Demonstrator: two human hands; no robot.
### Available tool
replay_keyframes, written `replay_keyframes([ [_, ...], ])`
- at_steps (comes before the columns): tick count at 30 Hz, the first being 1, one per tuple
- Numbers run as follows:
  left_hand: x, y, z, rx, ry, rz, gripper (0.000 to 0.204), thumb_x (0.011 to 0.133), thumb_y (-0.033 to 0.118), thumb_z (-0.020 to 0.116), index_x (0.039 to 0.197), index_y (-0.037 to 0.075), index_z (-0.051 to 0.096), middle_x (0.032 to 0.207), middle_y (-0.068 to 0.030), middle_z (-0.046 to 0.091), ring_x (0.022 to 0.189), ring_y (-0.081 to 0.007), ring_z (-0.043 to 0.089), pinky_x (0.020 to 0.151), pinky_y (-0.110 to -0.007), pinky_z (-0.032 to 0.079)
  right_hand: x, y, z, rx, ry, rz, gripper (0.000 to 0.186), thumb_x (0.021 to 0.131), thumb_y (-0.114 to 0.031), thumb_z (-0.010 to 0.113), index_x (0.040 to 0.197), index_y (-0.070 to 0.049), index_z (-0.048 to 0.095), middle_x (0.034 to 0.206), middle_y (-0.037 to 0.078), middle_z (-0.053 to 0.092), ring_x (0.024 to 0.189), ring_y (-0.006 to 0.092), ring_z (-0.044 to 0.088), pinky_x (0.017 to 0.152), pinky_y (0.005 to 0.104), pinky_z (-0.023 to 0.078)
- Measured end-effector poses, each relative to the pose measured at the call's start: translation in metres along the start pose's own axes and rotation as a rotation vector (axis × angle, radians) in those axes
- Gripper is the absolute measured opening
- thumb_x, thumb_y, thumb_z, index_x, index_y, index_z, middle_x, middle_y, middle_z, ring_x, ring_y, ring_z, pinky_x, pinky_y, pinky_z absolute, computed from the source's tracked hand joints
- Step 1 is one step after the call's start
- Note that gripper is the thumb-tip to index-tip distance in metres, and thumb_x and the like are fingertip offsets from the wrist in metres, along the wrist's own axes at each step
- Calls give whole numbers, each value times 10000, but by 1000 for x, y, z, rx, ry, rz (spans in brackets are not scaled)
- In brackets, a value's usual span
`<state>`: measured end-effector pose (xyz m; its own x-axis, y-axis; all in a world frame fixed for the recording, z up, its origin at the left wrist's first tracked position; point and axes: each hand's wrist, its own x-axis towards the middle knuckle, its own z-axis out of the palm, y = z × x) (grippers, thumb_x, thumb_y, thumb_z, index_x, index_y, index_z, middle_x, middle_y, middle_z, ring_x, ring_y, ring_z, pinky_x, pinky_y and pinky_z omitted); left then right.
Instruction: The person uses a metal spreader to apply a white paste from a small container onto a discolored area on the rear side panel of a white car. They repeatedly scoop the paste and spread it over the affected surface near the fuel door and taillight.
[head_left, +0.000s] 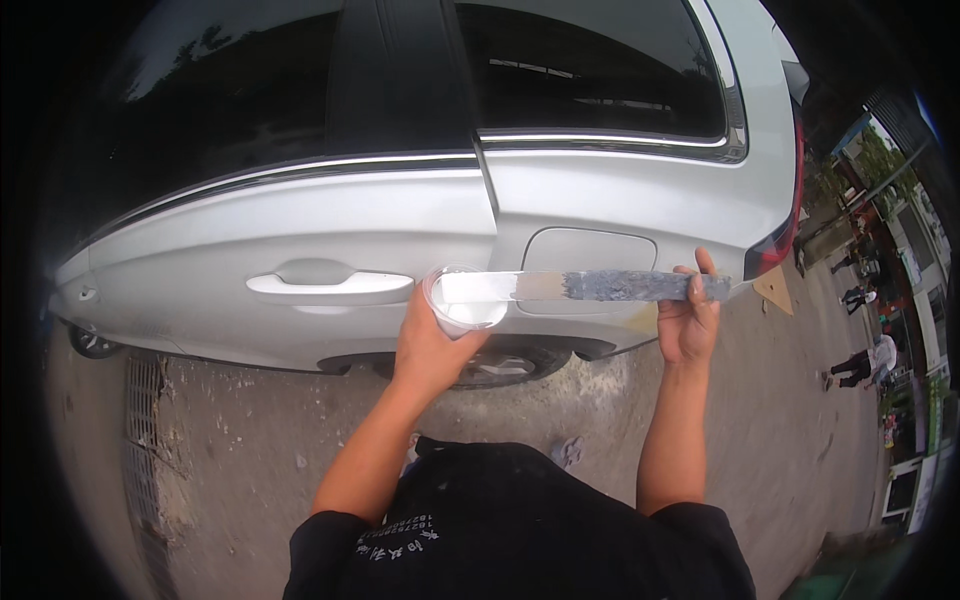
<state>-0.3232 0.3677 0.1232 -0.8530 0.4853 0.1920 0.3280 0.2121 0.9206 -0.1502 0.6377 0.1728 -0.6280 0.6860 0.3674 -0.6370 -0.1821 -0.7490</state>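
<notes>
My left hand (430, 345) grips a clear plastic cup (466, 315) of white liquid in front of the silver car's rear side. A long flat stick (610, 285) lies horizontally over the cup, its left part coated white and its right part stained mottled grey. My right hand (685, 325) pinches the stick's right end between fingers and thumb. Behind them are a door handle (330, 288), the square fuel flap (590, 248) and a pale yellowish patch (628, 320) on the bodywork.
Below the car's body show a rear wheel (505, 365) and concrete ground (250, 440), with a metal drain grate (142, 410) at left. A brown board (775, 290) lies beyond the car's rear corner. Several people (860, 370) are along the street at far right.
</notes>
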Motion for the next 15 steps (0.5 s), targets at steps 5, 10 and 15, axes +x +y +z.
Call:
replay_keyframes([
  [5, -12, 8, 16, 19, -66, 21, 782, 662, 167, 792, 1318, -16, 407, 1231, -170, 547, 1148, -280, 541, 982, -367, 419, -24, -36, 15, -117, 55, -43, 536, 892, -93, 620, 1356, -1, 368, 993, 143, 653, 867, 203, 657, 744, 364, 586],
  [10, -34, 0, 35, 4, -136, 75, 783, 633, 149, 794, 1308, -2, 427, 1233, -172, 539, 1149, -304, 540, 983, -380, 417, -44, -56, 18, -275, -36, -38, 553, 875, -133, 671, 1336, 20, 407, 980, 133, 661, 864, 176, 634, 754, 301, 521],
  [15, -62, -13, 89, -95, -349, 148, 754, 605, 117, 795, 1273, 3, 465, 1192, -139, 558, 1110, -270, 556, 973, -363, 423, -75, -102, 21, -687, -233, -52, 536, 840, -120, 701, 1318, -14, 483, 927, 102, 691, 858, 161, 645, 791, 299, 492],
])
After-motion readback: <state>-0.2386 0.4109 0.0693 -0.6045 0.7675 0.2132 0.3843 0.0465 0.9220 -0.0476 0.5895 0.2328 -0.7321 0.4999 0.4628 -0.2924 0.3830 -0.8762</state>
